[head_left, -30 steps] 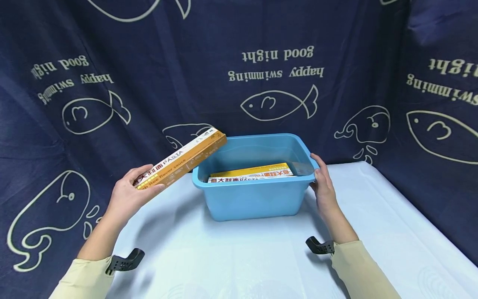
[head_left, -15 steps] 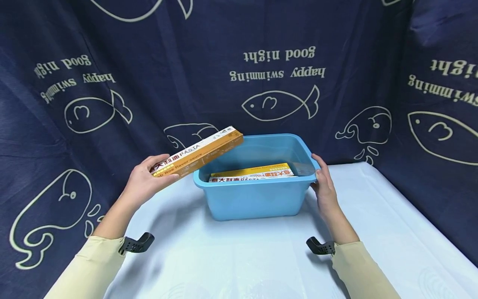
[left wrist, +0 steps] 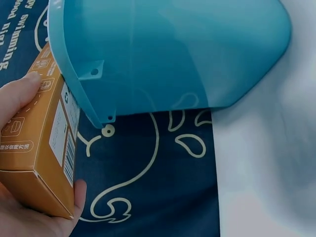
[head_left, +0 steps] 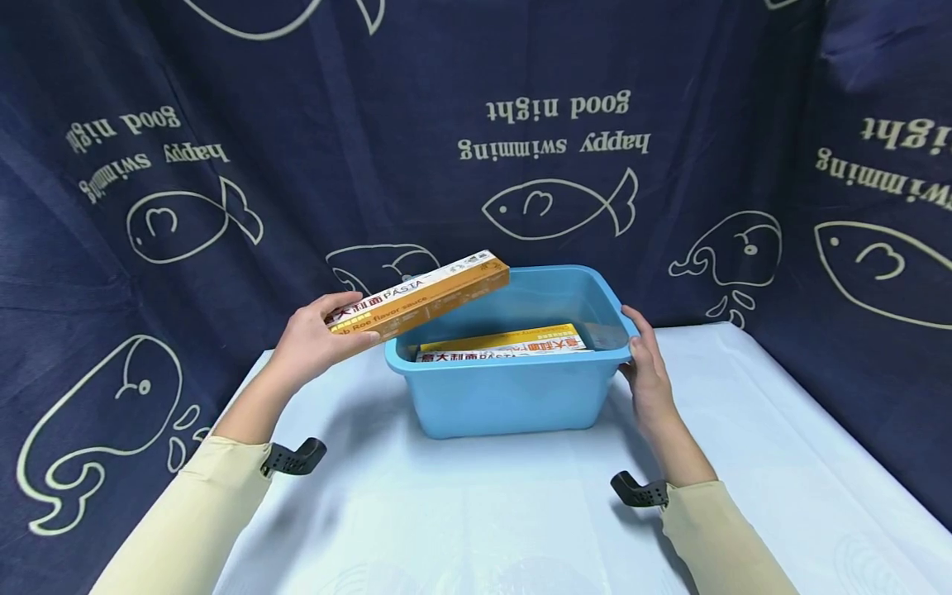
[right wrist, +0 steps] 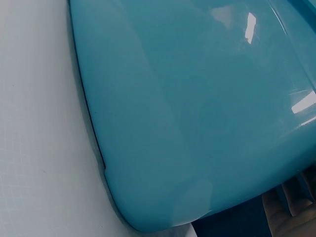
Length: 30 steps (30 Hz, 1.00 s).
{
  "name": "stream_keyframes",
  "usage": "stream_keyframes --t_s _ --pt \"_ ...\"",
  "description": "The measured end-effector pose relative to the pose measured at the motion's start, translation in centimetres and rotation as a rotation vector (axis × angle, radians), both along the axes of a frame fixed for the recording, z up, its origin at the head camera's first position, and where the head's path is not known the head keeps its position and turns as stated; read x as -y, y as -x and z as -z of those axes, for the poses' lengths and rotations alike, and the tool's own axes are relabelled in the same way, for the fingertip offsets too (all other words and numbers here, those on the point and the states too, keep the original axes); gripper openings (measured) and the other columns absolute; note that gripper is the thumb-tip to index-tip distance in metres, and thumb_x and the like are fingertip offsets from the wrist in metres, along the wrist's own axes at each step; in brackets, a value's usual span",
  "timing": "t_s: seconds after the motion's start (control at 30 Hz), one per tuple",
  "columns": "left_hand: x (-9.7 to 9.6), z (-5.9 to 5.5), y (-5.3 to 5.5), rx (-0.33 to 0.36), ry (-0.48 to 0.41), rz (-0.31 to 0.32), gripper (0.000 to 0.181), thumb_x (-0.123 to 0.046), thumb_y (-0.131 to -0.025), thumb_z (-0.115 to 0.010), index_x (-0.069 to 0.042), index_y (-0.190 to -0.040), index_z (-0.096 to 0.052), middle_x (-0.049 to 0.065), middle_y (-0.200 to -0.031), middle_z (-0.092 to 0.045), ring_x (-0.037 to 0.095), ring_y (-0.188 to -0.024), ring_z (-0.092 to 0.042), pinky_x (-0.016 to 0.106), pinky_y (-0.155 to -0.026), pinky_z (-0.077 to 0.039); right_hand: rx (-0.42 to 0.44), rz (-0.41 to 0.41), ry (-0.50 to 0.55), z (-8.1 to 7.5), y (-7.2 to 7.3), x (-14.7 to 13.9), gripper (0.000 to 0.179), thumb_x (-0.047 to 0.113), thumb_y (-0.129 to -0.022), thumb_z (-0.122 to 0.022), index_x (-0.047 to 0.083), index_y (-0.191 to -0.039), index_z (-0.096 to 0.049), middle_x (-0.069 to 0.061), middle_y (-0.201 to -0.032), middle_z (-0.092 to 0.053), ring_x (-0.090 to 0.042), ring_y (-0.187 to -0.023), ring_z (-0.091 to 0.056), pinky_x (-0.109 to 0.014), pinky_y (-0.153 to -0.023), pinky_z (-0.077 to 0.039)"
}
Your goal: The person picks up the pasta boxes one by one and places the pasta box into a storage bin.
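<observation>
In the head view my left hand (head_left: 316,339) grips the near end of an orange and white pasta box (head_left: 431,297). The box slants up to the right, its far end over the left side of a blue plastic bin (head_left: 509,401). In the left wrist view, thumb and fingers hold opposite sides of the box (left wrist: 29,133), close to the bin's rim (left wrist: 59,34). My right hand (head_left: 647,368) holds the bin's right rim, thumb on top and fingers beneath or behind it. Inside the bin lie a yellow pasta box (head_left: 498,339) and a white-faced pasta box (head_left: 476,357), partly hidden by the front wall.
The bin stands on a table with a pale cover (head_left: 483,504). A dark blue curtain (head_left: 416,124) with fish drawings hangs behind and along both sides. Black wrist-worn devices (head_left: 297,456) sit on both wrists.
My left hand has carried the orange pasta box to the right and slightly up, bringing its far end over the bin. The right hand and bin stay nearly still.
</observation>
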<state>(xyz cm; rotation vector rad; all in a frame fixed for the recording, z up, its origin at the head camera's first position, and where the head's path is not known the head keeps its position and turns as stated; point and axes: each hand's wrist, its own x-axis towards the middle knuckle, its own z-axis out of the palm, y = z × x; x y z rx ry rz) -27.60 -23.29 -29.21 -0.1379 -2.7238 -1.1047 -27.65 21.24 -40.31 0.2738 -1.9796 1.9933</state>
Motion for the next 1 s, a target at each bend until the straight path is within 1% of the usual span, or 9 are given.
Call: stream_keyframes --t_s 0.13,0.3,0.57,0.67,0.8,1.0 --pt "-0.5 -0.2 0.6 -0.005 -0.002 0.028 0.080 -0.046 -0.075 -0.084 -0.020 -0.144 -0.052 0.009 -0.134 -0.059 0.026 -0.110 -0.056 0.030 -0.079 -0.050 0.003 0.002 0.012 0.0 -0.1 0.0 0.055 0.042 -0.100 -0.033 0.034 -0.154 -0.031 -0.005 -0.163 -0.025 -0.035 -0.152 -0.023 -0.066 -0.120 -0.012" --pt "-1.0 -0.5 1.1 -0.005 0.008 0.071 0.079 -0.043 -0.077 -0.084 -0.017 -0.144 -0.052 0.009 -0.133 -0.059 0.027 -0.109 -0.056 0.032 -0.081 -0.050 -0.002 -0.001 0.024 0.0 0.0 0.0 0.056 0.041 -0.099 -0.033 0.032 -0.154 -0.032 -0.005 -0.162 -0.026 -0.035 -0.151 -0.024 -0.066 -0.120 -0.013" --pt "-1.7 -0.5 2.0 -0.002 0.016 0.106 0.077 -0.042 -0.078 -0.083 -0.016 -0.144 -0.052 0.009 -0.129 -0.061 0.026 -0.107 -0.058 0.031 -0.079 -0.051 -0.009 -0.002 -0.011 0.0 0.0 0.0 0.056 0.042 -0.100 -0.032 0.032 -0.155 -0.029 -0.005 -0.163 -0.024 -0.036 -0.152 -0.023 -0.068 -0.120 -0.012" --pt "-2.0 -0.5 2.4 -0.001 0.025 0.117 0.077 -0.043 -0.078 -0.082 -0.015 -0.144 -0.052 0.009 -0.130 -0.061 0.026 -0.108 -0.058 0.032 -0.080 -0.051 0.002 0.001 -0.009 0.1 0.1 0.0 0.056 0.043 -0.100 -0.032 0.033 -0.155 -0.030 -0.005 -0.163 -0.025 -0.035 -0.151 -0.024 -0.067 -0.120 -0.013" --pt "-2.4 -0.3 2.9 0.005 0.031 0.132 0.077 -0.041 -0.079 -0.082 -0.015 -0.144 -0.051 0.009 -0.131 -0.060 0.026 -0.110 -0.057 0.034 -0.083 -0.052 0.011 -0.001 -0.006 0.2 -0.1 0.1 0.056 0.044 -0.100 -0.033 0.032 -0.155 -0.031 -0.004 -0.163 -0.025 -0.034 -0.152 -0.024 -0.067 -0.120 -0.013" --pt "-3.5 -0.7 3.8 -0.005 0.051 0.161 0.077 -0.039 -0.079 -0.082 -0.015 -0.145 -0.050 0.008 -0.131 -0.060 0.026 -0.111 -0.057 0.038 -0.088 -0.053 0.001 0.012 -0.011 0.0 0.0 0.1 0.055 0.042 -0.100 -0.032 0.033 -0.155 -0.031 -0.005 -0.162 -0.026 -0.035 -0.151 -0.025 -0.067 -0.120 -0.015"
